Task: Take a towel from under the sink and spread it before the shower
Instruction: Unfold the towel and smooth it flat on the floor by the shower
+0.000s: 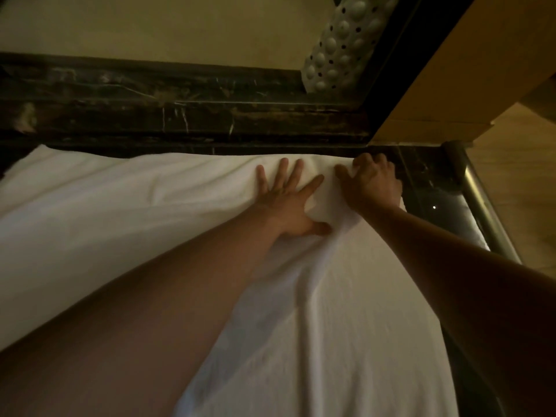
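Towel under flat left hand; right hand grips its corner

Lighting: dim, warm yellow-brown cast throughout. Brightest surface: the white towel, faintly bluish in its lower folds. Shadows: soft, falling under the left hand and along both forearms; the right hand reads darker. Dark marble threshold nearly loses detail. Glare: one small specular spot on the metal rail. Sharpness: soft overall, mild blur at the lower corners. Distortion: wide-angle bending of straight edges, forearms stretched near the frame.
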The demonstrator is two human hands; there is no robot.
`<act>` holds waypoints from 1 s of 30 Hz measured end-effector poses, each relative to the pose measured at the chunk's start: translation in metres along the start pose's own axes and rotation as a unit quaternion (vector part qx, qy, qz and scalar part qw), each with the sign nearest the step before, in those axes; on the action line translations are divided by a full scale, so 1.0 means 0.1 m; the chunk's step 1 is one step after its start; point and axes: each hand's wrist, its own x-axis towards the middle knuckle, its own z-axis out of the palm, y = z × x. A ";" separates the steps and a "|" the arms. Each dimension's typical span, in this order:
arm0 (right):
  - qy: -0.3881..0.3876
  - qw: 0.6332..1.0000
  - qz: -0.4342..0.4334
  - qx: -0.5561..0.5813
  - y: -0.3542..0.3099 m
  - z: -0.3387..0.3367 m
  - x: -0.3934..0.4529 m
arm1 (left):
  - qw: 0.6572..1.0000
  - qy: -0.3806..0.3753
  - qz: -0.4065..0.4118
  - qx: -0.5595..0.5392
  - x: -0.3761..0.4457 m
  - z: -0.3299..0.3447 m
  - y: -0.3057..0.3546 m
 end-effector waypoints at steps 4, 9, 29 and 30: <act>-0.010 1.000 0.005 0.026 0.16 0.04 -0.01 | 1.000 0.006 0.004 -0.009 0.02 0.01 0.00; -0.044 0.999 0.006 0.019 0.27 0.17 -0.13 | 1.000 0.009 0.006 -0.002 0.04 0.02 -0.02; -0.124 0.991 -0.042 0.016 0.17 0.13 0.09 | 1.000 0.014 0.013 0.021 0.19 -0.02 -0.03; -0.129 0.991 -0.037 0.018 0.15 0.11 0.15 | 1.000 0.009 0.010 0.019 0.21 -0.03 -0.01</act>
